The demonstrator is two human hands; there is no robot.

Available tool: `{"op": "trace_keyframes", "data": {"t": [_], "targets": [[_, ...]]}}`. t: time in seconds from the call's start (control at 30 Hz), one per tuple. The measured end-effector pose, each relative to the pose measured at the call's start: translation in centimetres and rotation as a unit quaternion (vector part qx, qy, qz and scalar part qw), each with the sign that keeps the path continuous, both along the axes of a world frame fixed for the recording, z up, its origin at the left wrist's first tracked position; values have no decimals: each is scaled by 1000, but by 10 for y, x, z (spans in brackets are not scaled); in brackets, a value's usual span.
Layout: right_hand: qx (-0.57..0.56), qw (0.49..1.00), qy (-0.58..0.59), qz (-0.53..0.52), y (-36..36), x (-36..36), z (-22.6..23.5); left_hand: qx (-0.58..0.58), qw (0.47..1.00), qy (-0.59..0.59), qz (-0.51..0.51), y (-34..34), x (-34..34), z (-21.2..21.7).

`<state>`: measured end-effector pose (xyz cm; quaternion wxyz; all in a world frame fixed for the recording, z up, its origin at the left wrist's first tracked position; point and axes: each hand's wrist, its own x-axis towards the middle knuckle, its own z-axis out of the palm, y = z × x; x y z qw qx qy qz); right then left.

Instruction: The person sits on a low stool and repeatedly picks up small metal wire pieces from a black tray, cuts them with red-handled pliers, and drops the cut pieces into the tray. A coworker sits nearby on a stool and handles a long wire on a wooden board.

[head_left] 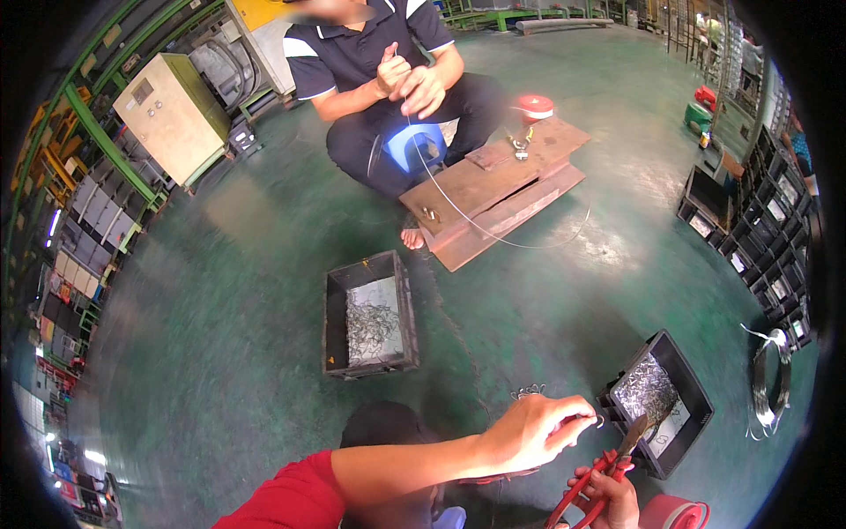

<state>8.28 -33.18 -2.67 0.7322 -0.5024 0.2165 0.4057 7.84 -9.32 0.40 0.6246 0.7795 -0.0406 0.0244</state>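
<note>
My left hand (539, 432), its arm in a red sleeve, is closed in a pinch at the lower middle. A small bent wire hook (600, 421) sticks out from its fingertips. My right hand (612, 495) is wrapped around the red handles of a pair of pliers (636, 434), whose jaws point up and away beside the hook. Just past the jaws stands a tilted black crate (698, 383) with many small metal pieces inside. Several bent wire pieces (529, 390) lie on the floor behind my left hand.
Another black crate (333, 304) holds bent wires. Across from me a seated person (388, 79) handles a long thin wire (467, 219) arching over a rusty steel beam (493, 189). A wire coil (771, 388) and stacked black crates (771, 225) stand at right; a red container (671, 511) is nearby.
</note>
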Motion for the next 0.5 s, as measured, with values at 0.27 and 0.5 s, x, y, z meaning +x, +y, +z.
{"op": "trace_keyframes", "data": {"t": [0.27, 0.5], "targets": [[1, 1000, 14, 21, 19, 6, -1, 31, 999, 16, -29, 5, 1, -10], [10, 999, 27, 42, 22, 6, 1, 3, 999, 21, -41, 2, 1, -6]]}}
